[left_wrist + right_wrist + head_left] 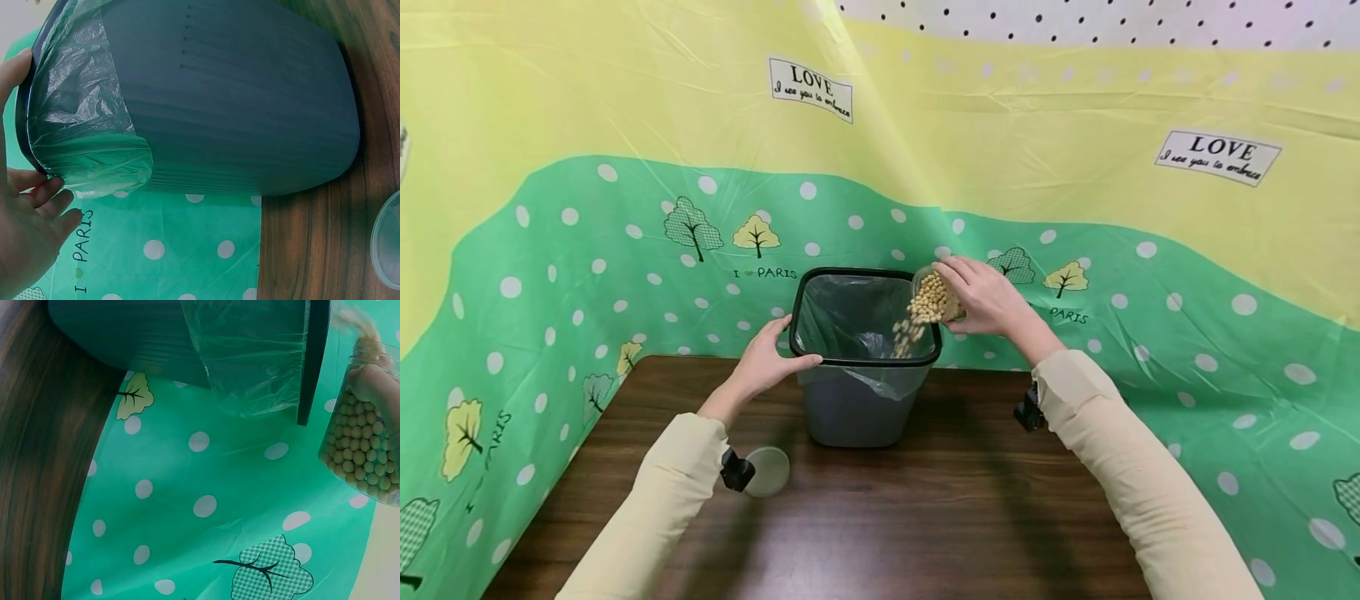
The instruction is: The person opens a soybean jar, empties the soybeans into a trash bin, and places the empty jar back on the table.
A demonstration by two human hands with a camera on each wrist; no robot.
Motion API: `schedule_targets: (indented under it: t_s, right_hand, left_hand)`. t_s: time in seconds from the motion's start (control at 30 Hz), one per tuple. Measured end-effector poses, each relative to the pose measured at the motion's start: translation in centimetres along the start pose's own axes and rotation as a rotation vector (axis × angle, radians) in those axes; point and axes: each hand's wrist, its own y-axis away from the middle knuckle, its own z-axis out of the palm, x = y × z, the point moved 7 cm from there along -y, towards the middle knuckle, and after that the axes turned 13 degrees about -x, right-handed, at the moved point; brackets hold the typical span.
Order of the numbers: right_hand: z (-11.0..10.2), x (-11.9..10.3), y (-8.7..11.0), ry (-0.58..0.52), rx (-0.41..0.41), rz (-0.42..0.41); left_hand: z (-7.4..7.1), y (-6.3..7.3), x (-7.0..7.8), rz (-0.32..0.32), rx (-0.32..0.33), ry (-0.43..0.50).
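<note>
A dark grey trash bin [857,421] stands upright, lined with a clear plastic bag [891,382] folded over its black rim. My left hand [763,358] grips the rim at the near left corner, with the thumb on the front edge and curled fingers at the side. Over the bin's right edge, my right hand [985,296] holds a clear plastic jar [342,440] tipped toward the opening. Pale yellow soybeans [932,293] fill much of the jar, and a stream of them falls into the bag. The bin's bottom is hidden.
On the brown wooden table [925,517], a round translucent lid [771,472] lies left of the bin, near my left wrist. A green and yellow patterned cloth [647,308] hangs close behind the bin and along the sides.
</note>
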Motion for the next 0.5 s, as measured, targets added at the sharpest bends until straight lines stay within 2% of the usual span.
schedule_targets:
  t_s: [0.5]
  right_hand:
    - [-0.34, -0.29, -0.67, 0.021, 0.004, -0.007]
  left_hand:
    - [0.09, -0.08, -0.20, -0.004, 0.003, 0.004]
